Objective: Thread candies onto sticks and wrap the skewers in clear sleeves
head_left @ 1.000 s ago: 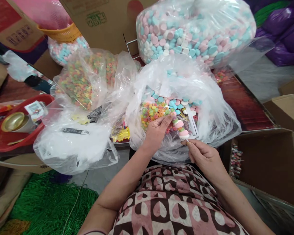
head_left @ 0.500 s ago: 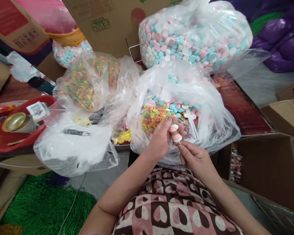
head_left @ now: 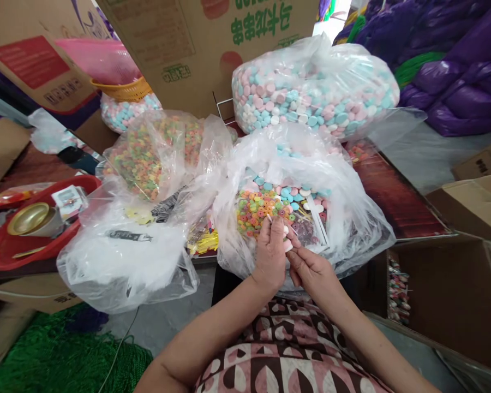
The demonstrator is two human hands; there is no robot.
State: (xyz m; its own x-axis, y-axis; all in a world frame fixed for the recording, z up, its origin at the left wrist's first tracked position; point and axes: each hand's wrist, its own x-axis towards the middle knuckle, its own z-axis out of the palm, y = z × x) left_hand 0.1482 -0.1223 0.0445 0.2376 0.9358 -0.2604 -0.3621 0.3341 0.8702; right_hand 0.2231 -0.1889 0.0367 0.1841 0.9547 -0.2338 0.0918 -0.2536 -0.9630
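Over the front of an open plastic bag, my left hand (head_left: pixel 270 255) is closed around a marshmallow skewer (head_left: pixel 287 245) with pink and white pieces. Its fingers hide much of the skewer, and a thin stick end shows near the thumb. My right hand (head_left: pixel 311 268) pinches the skewer's lower end, its fingertips touching the marshmallow. Just beyond my hands lie ring gummies (head_left: pixel 256 206) in orange, green and yellow. Behind them are blue, pink and white marshmallows (head_left: pixel 288 192), with white paper strips (head_left: pixel 317 215) to the right.
A large bag of marshmallows (head_left: pixel 311 93) stands behind, beside a cardboard box (head_left: pixel 180 43). To the left are a bag of ring gummies (head_left: pixel 147 158), a bag of white wrappers (head_left: pixel 126 262) and a red basket (head_left: pixel 0 251). An open carton (head_left: pixel 445 289) holds finished-looking skewers (head_left: pixel 398 289) at right.
My left fingers have closed further over the skewer, covering its green middle. Both hands sit slightly lower and more to the left in view, and the camera has tilted up.
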